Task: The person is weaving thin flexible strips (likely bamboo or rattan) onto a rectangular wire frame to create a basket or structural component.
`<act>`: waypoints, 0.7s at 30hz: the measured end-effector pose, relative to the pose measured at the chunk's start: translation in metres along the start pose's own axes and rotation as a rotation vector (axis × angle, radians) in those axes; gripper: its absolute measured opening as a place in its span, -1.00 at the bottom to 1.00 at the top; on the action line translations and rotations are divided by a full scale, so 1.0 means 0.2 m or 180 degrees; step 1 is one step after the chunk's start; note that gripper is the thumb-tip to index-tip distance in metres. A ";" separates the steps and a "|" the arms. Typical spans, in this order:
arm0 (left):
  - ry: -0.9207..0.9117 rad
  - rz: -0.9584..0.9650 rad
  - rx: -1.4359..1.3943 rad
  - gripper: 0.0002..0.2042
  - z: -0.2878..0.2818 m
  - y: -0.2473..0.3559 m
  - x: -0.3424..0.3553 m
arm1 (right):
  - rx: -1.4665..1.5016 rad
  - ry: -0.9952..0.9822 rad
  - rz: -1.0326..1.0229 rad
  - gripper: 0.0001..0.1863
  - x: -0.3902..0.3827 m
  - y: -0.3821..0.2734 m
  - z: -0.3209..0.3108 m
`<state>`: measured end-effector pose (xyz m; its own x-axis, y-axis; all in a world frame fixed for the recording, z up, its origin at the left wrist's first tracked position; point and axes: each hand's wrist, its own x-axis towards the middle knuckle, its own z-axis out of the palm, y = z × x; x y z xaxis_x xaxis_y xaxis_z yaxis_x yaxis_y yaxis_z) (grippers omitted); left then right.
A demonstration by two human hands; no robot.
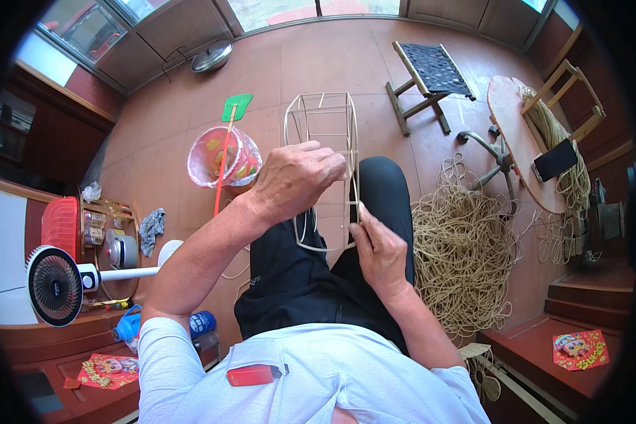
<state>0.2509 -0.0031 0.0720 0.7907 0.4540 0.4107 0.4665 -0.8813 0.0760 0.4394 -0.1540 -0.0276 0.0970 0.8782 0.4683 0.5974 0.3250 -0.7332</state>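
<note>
A long, narrow open frame (356,134) of thin cream-coloured rods stands over my lap, reaching out between my knees. It has rounded ends and several cross rods. My left hand (297,178) reaches across it from the left, its fingers curled closed at the right-hand rods. Lower down on the same side, my right hand (383,253) pinches the frame's edge between thumb and fingers, near my right thigh. The left hand's fingertips are partly hidden, so I cannot see whether a strand is in them too.
A big heap of tan cord (466,254) lies right of my leg. Ahead stand a stool (434,68) with a dark woven seat and a lined bin (205,159) with a green fly swatter (238,106). A phone (555,161) rests at right; a fan (54,285) stands left.
</note>
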 end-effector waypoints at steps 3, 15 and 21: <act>0.0031 0.0111 0.0012 -0.89 -0.04 0.00 0.01 | 0.0006 -0.0043 0.0000 -0.57 -0.06 -0.01 -0.01; 0.0252 0.0185 0.0141 -0.88 -0.18 -0.08 0.12 | -0.0196 -0.0165 0.0072 -0.55 -0.21 -0.05 -0.04; 0.0352 -0.0131 -0.0139 -0.87 -0.18 -0.18 0.23 | -0.0230 -0.0323 0.0214 -0.55 -0.26 -0.07 -0.05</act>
<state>0.2563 0.0450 0.1200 0.7216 0.4747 0.5039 0.4780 -0.8682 0.1334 0.4336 -0.2071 -0.0375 0.0598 0.9294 0.3643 0.6483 0.2414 -0.7221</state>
